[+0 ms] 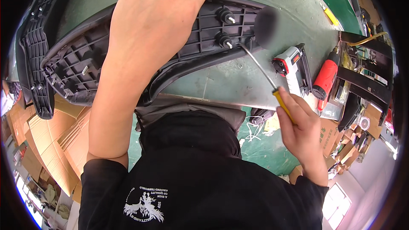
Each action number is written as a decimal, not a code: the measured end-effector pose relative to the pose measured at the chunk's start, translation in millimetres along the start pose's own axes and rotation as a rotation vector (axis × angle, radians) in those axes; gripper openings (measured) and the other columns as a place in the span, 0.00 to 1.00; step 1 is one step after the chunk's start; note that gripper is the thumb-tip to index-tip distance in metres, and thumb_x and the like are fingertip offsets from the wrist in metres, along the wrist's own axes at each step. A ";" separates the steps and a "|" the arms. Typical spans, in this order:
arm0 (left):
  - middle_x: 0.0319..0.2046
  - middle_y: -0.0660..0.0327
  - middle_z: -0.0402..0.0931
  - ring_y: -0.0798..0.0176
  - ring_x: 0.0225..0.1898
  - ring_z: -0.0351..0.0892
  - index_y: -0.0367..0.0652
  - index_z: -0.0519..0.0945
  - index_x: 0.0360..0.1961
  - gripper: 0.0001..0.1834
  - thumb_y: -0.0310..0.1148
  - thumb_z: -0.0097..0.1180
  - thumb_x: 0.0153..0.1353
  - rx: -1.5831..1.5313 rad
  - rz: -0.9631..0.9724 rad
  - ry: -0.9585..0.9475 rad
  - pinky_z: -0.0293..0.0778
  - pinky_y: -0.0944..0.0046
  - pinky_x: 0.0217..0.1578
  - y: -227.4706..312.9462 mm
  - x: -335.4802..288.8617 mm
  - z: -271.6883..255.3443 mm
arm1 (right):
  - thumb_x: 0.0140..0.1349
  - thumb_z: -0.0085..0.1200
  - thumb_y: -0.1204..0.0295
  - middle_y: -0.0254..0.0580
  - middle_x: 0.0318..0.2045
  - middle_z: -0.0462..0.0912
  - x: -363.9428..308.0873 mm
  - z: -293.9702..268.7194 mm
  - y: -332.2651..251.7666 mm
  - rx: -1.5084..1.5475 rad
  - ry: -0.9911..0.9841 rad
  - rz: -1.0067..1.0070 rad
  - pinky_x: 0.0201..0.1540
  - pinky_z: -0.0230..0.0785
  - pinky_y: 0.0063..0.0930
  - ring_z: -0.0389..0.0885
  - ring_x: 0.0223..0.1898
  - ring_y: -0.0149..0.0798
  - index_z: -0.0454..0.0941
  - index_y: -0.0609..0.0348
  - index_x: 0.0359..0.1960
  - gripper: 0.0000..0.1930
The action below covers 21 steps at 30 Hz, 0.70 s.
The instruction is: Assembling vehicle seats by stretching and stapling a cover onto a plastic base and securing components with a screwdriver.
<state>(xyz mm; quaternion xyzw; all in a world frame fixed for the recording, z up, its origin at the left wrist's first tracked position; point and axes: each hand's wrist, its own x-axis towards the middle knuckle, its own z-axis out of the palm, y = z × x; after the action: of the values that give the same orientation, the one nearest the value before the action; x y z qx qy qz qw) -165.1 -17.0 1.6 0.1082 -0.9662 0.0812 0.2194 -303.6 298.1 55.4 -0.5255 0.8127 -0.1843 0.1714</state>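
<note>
A long black ribbed plastic panel (249, 21) with metal studs lies on the grey-green worktable, its ribbed side up. My left hand (157, 17) is closed over its far edge, with the fingertips hidden behind the knuckles. In my right hand (300, 125) is a yellow-handled tool (266, 74) like a screwdriver, its slim metal shaft bent at the end. The bent tip reaches the panel's near edge, beside one of the studs. A dark, blurred round patch covers the panel's right end.
To the right lie a grey-and-red staple gun (293, 61), a red power tool (327, 74) and a yellow utility knife (330, 16). A black frame (366, 66) stands at the right edge. Another black ribbed panel (36, 51) is at the far left, above cardboard (55, 145).
</note>
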 end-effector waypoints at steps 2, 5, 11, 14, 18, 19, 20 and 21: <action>0.31 0.65 0.81 0.59 0.34 0.83 0.47 0.81 0.45 0.08 0.32 0.66 0.66 0.006 -0.001 -0.014 0.74 0.57 0.41 -1.7 -0.4 0.9 | 0.66 0.66 0.82 0.53 0.46 0.89 -2.9 -15.2 -4.6 -0.026 -0.019 0.062 0.40 0.82 0.35 0.90 0.36 0.48 0.84 0.63 0.65 0.24; 0.31 0.66 0.81 0.59 0.34 0.83 0.47 0.81 0.45 0.08 0.32 0.66 0.66 0.004 -0.009 -0.013 0.74 0.57 0.42 -0.8 -0.4 -0.5 | 0.67 0.64 0.82 0.53 0.46 0.89 3.2 -21.4 -14.3 -0.024 -0.072 0.144 0.45 0.81 0.33 0.91 0.41 0.46 0.84 0.63 0.66 0.24; 0.32 0.64 0.83 0.58 0.35 0.83 0.47 0.82 0.46 0.09 0.32 0.66 0.66 0.017 -0.033 -0.044 0.74 0.57 0.43 2.8 -0.3 -2.7 | 0.67 0.65 0.82 0.50 0.46 0.89 8.7 -21.7 -10.4 -0.091 -0.089 0.115 0.45 0.81 0.33 0.90 0.39 0.46 0.85 0.61 0.65 0.23; 0.33 0.61 0.84 0.57 0.37 0.84 0.44 0.83 0.45 0.09 0.29 0.63 0.63 -0.049 -0.059 -0.182 0.75 0.57 0.44 -1.8 6.5 -16.2 | 0.63 0.68 0.82 0.48 0.45 0.89 9.8 -21.6 -8.2 -0.323 -0.057 -0.050 0.39 0.81 0.34 0.88 0.35 0.45 0.86 0.61 0.62 0.24; 0.25 0.64 0.74 0.58 0.30 0.78 0.48 0.75 0.30 0.05 0.27 0.58 0.59 0.004 0.000 -0.094 0.69 0.59 0.39 -1.1 4.4 -14.3 | 0.60 0.70 0.82 0.45 0.44 0.88 6.9 -20.9 -4.3 -0.328 -0.018 -0.102 0.35 0.80 0.34 0.88 0.33 0.43 0.88 0.59 0.60 0.24; 0.25 0.64 0.74 0.58 0.30 0.78 0.48 0.75 0.30 0.05 0.27 0.58 0.59 0.005 -0.003 -0.095 0.69 0.59 0.39 -1.6 4.5 -14.8 | 0.60 0.70 0.82 0.45 0.44 0.88 7.0 -20.1 -4.1 -0.328 -0.020 -0.104 0.35 0.80 0.34 0.88 0.33 0.43 0.88 0.59 0.60 0.24; 0.26 0.63 0.76 0.58 0.31 0.79 0.47 0.76 0.31 0.03 0.26 0.58 0.59 -0.018 -0.016 -0.106 0.70 0.59 0.40 -2.0 4.9 -15.2 | 0.60 0.70 0.82 0.45 0.44 0.88 6.9 -19.1 -3.8 -0.312 -0.007 -0.096 0.35 0.80 0.35 0.88 0.34 0.43 0.88 0.59 0.60 0.23; 0.27 0.63 0.77 0.58 0.31 0.79 0.46 0.77 0.32 0.03 0.26 0.58 0.59 -0.041 -0.030 -0.117 0.70 0.59 0.40 -2.1 4.8 -15.3 | 0.60 0.70 0.82 0.45 0.44 0.88 6.8 -18.1 -3.5 -0.296 0.006 -0.087 0.35 0.80 0.35 0.89 0.34 0.43 0.88 0.59 0.60 0.23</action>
<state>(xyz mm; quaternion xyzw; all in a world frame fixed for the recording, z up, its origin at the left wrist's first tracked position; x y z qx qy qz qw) -162.5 -16.7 17.6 0.1225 -0.9771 0.0517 0.1661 -312.0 292.7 72.3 -0.5794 0.8079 -0.0714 0.0814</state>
